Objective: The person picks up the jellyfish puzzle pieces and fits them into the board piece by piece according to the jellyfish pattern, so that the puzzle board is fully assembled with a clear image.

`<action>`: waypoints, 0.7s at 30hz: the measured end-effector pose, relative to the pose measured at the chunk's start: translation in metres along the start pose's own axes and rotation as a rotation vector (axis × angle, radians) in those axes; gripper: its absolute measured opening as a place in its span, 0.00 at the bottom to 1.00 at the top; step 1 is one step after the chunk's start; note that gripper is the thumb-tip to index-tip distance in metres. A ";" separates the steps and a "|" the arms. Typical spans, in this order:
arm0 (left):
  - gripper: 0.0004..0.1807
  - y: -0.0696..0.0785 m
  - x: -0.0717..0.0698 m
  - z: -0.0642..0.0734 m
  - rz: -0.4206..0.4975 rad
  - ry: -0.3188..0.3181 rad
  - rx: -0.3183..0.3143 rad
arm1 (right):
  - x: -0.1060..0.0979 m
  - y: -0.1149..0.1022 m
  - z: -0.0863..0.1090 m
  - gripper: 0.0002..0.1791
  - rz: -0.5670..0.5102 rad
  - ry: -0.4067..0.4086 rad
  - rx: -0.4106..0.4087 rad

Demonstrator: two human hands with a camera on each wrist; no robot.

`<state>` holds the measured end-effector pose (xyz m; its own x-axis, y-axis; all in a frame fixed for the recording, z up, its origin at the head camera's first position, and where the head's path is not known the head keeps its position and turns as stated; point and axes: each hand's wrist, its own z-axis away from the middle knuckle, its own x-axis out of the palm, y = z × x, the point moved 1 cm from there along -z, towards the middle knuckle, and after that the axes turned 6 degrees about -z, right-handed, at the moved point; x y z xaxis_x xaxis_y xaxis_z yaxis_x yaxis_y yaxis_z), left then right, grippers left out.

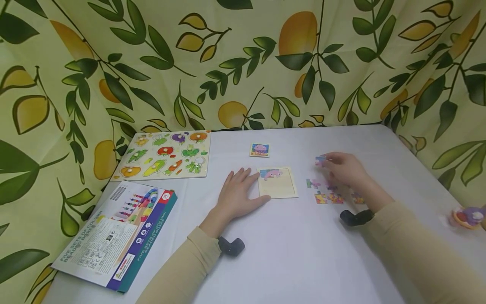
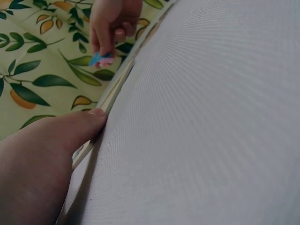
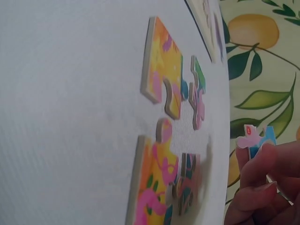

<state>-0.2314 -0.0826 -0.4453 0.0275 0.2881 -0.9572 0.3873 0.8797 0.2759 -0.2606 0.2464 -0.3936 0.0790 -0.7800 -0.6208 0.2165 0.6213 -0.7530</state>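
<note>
My left hand (image 1: 237,196) lies with spread fingers on the table, its fingertips and thumb at the left edge of a cream puzzle tray (image 1: 281,192). The thumb (image 2: 89,122) presses on the tray's edge in the left wrist view. Joined blue-and-pink pieces (image 1: 271,173) fill part of the tray's top row. Up off the table, my right hand (image 1: 347,169) pinches a blue-and-pink jigsaw piece (image 3: 255,140) between thumb and fingers. Below that hand lie several loose jigsaw pieces (image 1: 320,198), orange, pink and green, some partly hidden by it.
Behind the tray is a small picture card (image 1: 260,150) with a pink figure. A vegetable peg board (image 1: 174,162) lies at the back left, with a beaded-column box (image 1: 114,236) in front of it. At the right edge sits a small purple toy (image 1: 471,217).
</note>
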 end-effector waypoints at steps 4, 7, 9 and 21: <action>0.45 0.000 0.000 0.000 0.007 0.004 0.003 | 0.002 -0.002 0.000 0.29 -0.011 -0.018 -0.003; 0.45 0.001 0.000 0.000 0.011 0.008 0.009 | 0.003 -0.003 0.000 0.29 -0.028 -0.019 0.008; 0.45 0.001 0.000 0.000 0.011 0.009 0.010 | 0.004 -0.003 0.000 0.28 -0.035 -0.018 0.013; 0.45 0.000 0.001 0.000 0.002 0.009 0.009 | 0.006 -0.006 0.004 0.25 -0.072 -0.026 0.020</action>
<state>-0.2320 -0.0825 -0.4461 0.0202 0.2930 -0.9559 0.3954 0.8758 0.2769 -0.2579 0.2377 -0.3927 0.0875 -0.8244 -0.5592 0.2415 0.5622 -0.7910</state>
